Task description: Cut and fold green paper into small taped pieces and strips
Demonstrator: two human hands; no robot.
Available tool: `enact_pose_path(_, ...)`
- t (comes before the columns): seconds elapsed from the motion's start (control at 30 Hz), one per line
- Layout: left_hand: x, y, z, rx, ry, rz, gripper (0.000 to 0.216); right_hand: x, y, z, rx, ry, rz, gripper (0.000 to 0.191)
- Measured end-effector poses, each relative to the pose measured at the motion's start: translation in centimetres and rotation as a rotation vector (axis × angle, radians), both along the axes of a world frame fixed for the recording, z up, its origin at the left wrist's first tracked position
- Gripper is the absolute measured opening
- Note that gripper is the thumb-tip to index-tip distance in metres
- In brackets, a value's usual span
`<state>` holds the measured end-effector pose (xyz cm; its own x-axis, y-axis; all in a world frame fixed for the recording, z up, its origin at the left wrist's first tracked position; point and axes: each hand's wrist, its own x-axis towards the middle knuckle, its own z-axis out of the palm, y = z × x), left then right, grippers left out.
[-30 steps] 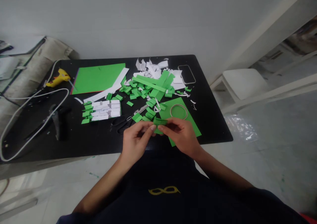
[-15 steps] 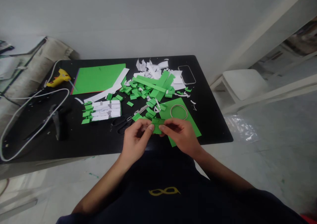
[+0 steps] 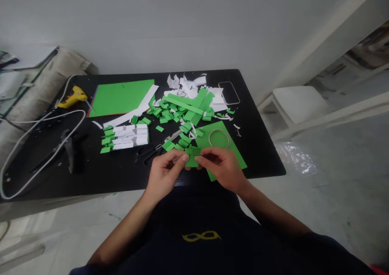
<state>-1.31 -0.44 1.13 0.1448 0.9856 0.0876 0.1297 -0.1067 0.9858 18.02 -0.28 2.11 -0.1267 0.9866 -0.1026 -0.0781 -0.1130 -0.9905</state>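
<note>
Between both hands, at the table's front edge, is a small folded green paper piece [image 3: 192, 160]. My left hand [image 3: 165, 171] pinches its left side, thumb on top. On its right side, my right hand [image 3: 223, 167] grips it the same way. Just beyond lies a heap of folded green paper pieces [image 3: 165, 115] and green strips [image 3: 197, 105]. A green sheet [image 3: 226, 155] extends from beneath my right hand, with a roll of tape [image 3: 219, 138] on it. Left of my hands sits a block of white and green folded paper [image 3: 130, 136], near black-handled scissors [image 3: 148, 152].
A yellow glue gun [image 3: 73, 97] with a white cord [image 3: 42, 167] lies at the left, near dark-handled pliers [image 3: 69, 149]. Green sheets [image 3: 124, 96], white paper scraps [image 3: 190, 84] and a phone [image 3: 229, 92] are toward the back. A white stool [image 3: 299, 103] stands right of the black table [image 3: 258, 145].
Both hands still hold the green paper piece, and their fingers have shifted slightly on it. More of its lower part shows now. The things on the table have not moved.
</note>
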Motion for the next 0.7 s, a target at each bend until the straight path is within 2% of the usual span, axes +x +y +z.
enact_pose_path(0.2, 0.0, 0.1, 0.1, 0.035, 0.04, 0.014, 0.019, 0.0, 0.1, 0.1, -0.01, 0.007, 0.013, 0.024)
enact_pose_path(0.37, 0.2, 0.2, -0.2, 0.02, 0.001, 0.026, 0.015, -0.2, 0.3, 0.0, -0.038, 0.057, 0.004, 0.025)
enact_pose_path(0.43, 0.3, 0.2, -0.4, 0.057, -0.044, 0.022, 0.006, -0.2, 0.3, -0.1, -0.042, 0.065, 0.002, 0.026)
enact_pose_path(0.47, 0.3, 0.2, -0.5, 0.085, -0.067, 0.014, 0.009, -0.2, 0.3, -0.1, -0.037, 0.064, 0.002, 0.026)
enact_pose_path(0.6, -0.1, 0.8, -0.3, 0.23, -0.066, 0.032, 0.028, 0.1, 1.0, 0.4, 0.058, -0.003, 0.022, 0.02)
enact_pose_path(0.7, -0.8, 2.4, 1.3, 0.367, 0.056, 0.059, 0.032, 0.5, 2.5, 1.9, 0.21, -0.067, 0.05, 0.013)
